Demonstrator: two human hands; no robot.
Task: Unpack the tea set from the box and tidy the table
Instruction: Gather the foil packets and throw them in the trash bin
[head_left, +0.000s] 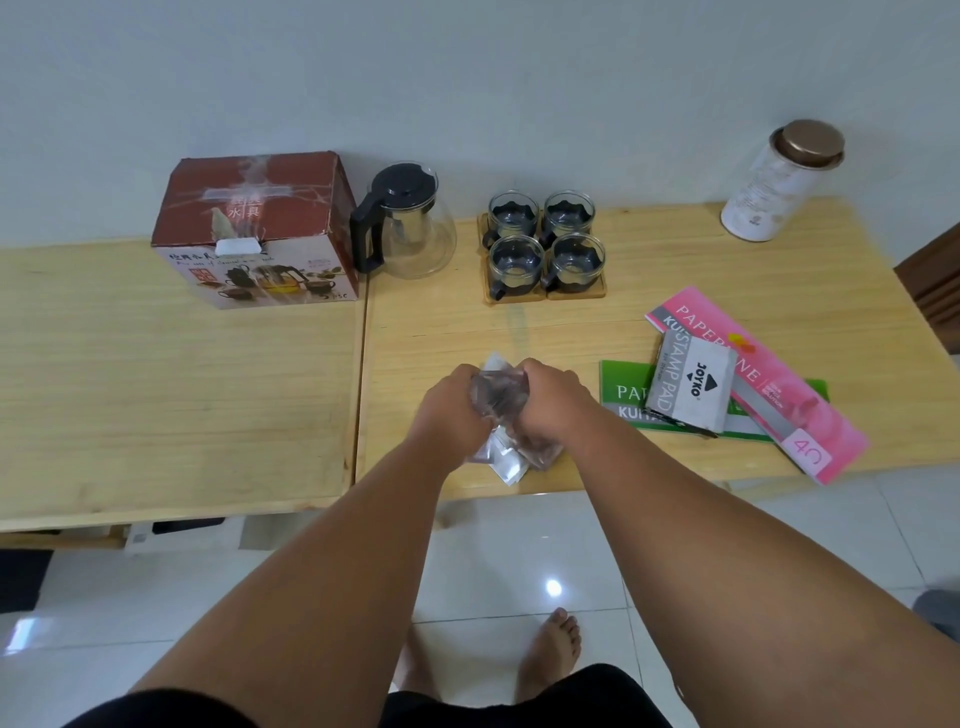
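Left front of desk (156, 389) bare, before box (254, 228). Back row blocked: box, teapot (402, 223) just beside it, cups (545, 244), tin (779, 182) far right. Right front crowded by booklets (753, 379); open strip between cups and booklets.

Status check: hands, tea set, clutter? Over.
Left hand and right hand both grip crumpled wrap. Teapot, four cups out, beside box. Paper books, stamp pad, tin lie on table.

Box (260, 228) back left; glass teapot (410, 234) beside; four cups (517, 260) on coasters (576, 293); crumpled plastic wrap (498, 400) front centre.
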